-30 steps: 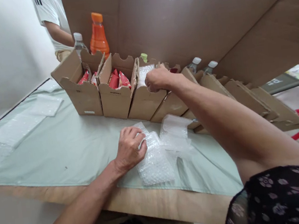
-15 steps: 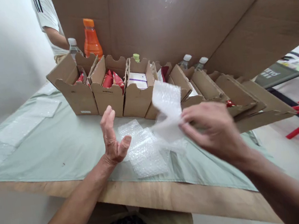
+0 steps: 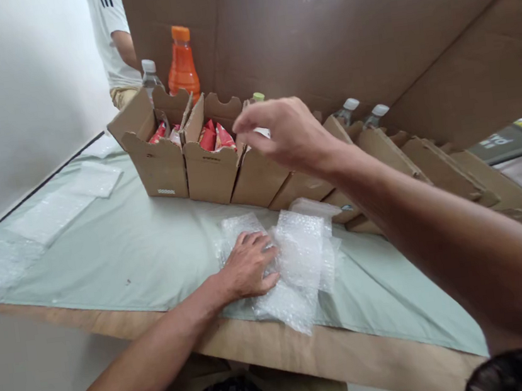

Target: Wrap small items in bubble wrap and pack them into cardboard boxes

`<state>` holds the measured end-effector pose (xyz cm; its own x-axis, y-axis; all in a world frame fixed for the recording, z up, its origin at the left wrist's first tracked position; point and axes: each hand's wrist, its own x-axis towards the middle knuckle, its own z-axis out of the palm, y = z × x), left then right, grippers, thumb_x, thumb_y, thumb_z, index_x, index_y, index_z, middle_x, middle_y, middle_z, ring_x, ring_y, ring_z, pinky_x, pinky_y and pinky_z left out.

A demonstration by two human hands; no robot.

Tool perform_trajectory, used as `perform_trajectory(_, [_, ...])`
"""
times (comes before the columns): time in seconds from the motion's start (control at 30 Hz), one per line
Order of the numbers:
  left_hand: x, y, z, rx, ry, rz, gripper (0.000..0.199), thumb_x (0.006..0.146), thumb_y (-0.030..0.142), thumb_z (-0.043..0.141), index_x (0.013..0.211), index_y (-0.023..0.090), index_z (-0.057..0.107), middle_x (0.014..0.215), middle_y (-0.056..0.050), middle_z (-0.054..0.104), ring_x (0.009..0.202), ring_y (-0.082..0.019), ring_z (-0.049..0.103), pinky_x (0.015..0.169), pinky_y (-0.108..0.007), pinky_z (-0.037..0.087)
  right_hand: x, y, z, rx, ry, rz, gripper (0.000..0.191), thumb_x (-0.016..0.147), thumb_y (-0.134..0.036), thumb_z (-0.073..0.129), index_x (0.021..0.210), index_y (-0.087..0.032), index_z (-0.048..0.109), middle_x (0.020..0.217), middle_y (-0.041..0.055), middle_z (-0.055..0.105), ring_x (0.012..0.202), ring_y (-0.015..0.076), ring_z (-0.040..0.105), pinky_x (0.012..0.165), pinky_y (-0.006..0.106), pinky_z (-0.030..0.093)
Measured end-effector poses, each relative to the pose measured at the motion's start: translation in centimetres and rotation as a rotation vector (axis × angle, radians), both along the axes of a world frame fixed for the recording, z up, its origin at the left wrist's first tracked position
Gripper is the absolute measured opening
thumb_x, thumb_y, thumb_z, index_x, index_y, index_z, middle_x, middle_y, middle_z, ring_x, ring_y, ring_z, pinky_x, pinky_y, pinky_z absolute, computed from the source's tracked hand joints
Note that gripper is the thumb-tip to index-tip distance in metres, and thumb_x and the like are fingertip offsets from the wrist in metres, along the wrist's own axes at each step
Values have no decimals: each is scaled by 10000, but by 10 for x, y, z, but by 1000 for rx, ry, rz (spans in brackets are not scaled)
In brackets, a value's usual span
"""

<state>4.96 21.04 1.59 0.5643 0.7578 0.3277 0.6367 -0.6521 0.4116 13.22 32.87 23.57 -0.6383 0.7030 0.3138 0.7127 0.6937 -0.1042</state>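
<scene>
My left hand (image 3: 251,266) lies with fingers spread on a pile of clear bubble wrap pieces (image 3: 302,241) near the table's front edge. My right hand (image 3: 284,129) is raised over the third cardboard box (image 3: 254,177). Its fingers are bent, with a gap between thumb and forefinger, and I see nothing held. A bit of white shows through that gap, inside the box. Just left of it, another cardboard box (image 3: 211,176) holds red packets (image 3: 216,137). The leftmost box (image 3: 163,176) has red packets too.
Several more boxes (image 3: 443,167) lean in the row rightward. Behind them stand an orange bottle (image 3: 182,65), capped clear bottles (image 3: 349,108) and a tall cardboard panel (image 3: 279,34). Flat plastic sheets (image 3: 54,214) lie on the left. A person's arm (image 3: 123,46) is at the back left.
My left hand has come down onto the bubble wrap. My right hand let go of a bubble wrap piece, which now lies on the pile, and rose leftward over the boxes.
</scene>
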Motion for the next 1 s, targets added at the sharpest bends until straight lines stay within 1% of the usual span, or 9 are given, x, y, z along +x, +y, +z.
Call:
perform_trajectory(0.13, [1,0,0,-37,28,-5,413,872,399,698,1217,171,697,1390,-177,648,1337,-377,536,1166,-585,375,-54,66,-10,-157,-301,115,204,841,-183,684,992,-272,789,911,-3,770,860,210,711,783,332,518])
perform_trajectory(0.27, [1,1,3,-52,62,-8,408,897,423,663,1202,154,695,1387,-182,638,1329,-378,534,1168,-584,364,-78,103,-30,-256,-502,123,87,766,-165,740,797,-242,767,634,-32,668,695,188,672,665,316,498])
perform_trajectory(0.37, [2,2,3,-56,74,-6,423,905,445,657,1195,140,694,1377,-190,637,1336,-380,530,1165,-578,362,-84,107,-45,-242,-564,71,131,746,-181,759,642,-223,690,541,-27,602,702,214,683,688,345,509])
perform_trajectory(0.43, [2,2,3,-57,75,-6,421,907,446,658,1195,141,693,1365,-190,644,1335,-379,535,1162,-576,365,-85,104,-51,-205,-588,10,156,733,-138,752,624,-215,671,594,7,646,780,257,715,730,376,516])
perform_trajectory(0.57, [0,3,5,-62,74,-14,398,907,433,660,1186,152,698,1370,-187,649,1324,-372,555,1155,-579,376,-78,86,-36,-152,-467,-53,145,745,-73,720,738,-218,732,807,53,752,915,287,731,813,396,526])
perform_trajectory(0.7, [-2,5,4,-65,-8,-20,349,871,394,699,1136,168,721,1347,-172,679,1282,-367,598,1122,-575,418,-32,45,3,13,-30,-85,199,834,-120,623,909,-214,782,872,38,762,866,233,716,797,369,541])
perform_trajectory(0.8, [-3,8,0,-35,-210,80,216,810,325,737,988,203,745,1227,-122,742,1167,-330,663,1071,-530,475,26,-5,8,203,377,-59,174,857,-189,604,902,-254,759,843,27,734,770,222,680,711,376,550])
perform_trajectory(0.9, [-10,14,-2,-13,-379,258,160,830,219,663,970,208,740,1141,-103,762,1077,-298,691,1004,-502,516,88,-53,-29,303,578,-104,142,885,-194,626,911,-273,741,934,29,762,856,224,699,823,401,569])
perform_trajectory(1.0, [-21,19,-1,-11,-448,373,227,872,174,586,1049,188,728,1132,-115,750,1076,-289,693,972,-481,537,141,-82,-92,201,374,-210,158,900,-232,616,957,-250,762,965,61,763,936,264,718,908,476,546])
